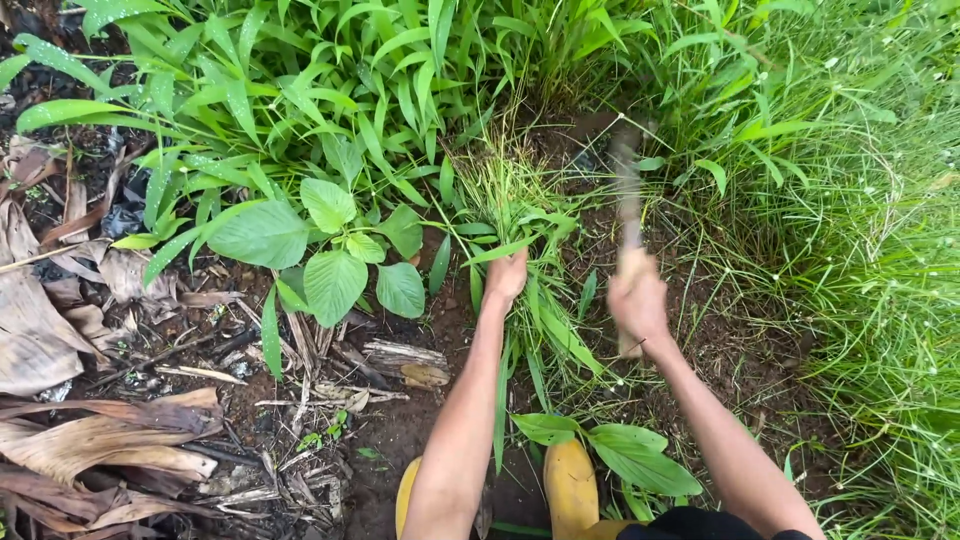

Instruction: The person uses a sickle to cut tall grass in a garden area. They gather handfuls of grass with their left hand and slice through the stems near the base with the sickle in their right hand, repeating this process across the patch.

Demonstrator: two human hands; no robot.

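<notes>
Yellow boots (571, 487) cropped, blade (627, 190) blurred

The tool (628, 215) in the right hand (638, 300) has a pale wooden handle and a dull, dark blade, blurred. The grass tuft (505, 190) in the left hand (506, 275) is thin and wiry. Broad leaves (265, 235) look smooth, slightly glossy. The soil (400, 430) is damp and crumbly; the dry leaves (90, 440) papery, matt. The yellow boots (570, 485) look rubbery and smooth.

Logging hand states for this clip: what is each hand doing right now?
Left hand: closed around a clump of grass.
Right hand: closed on the wooden handle of a blurred cutting tool.
</notes>
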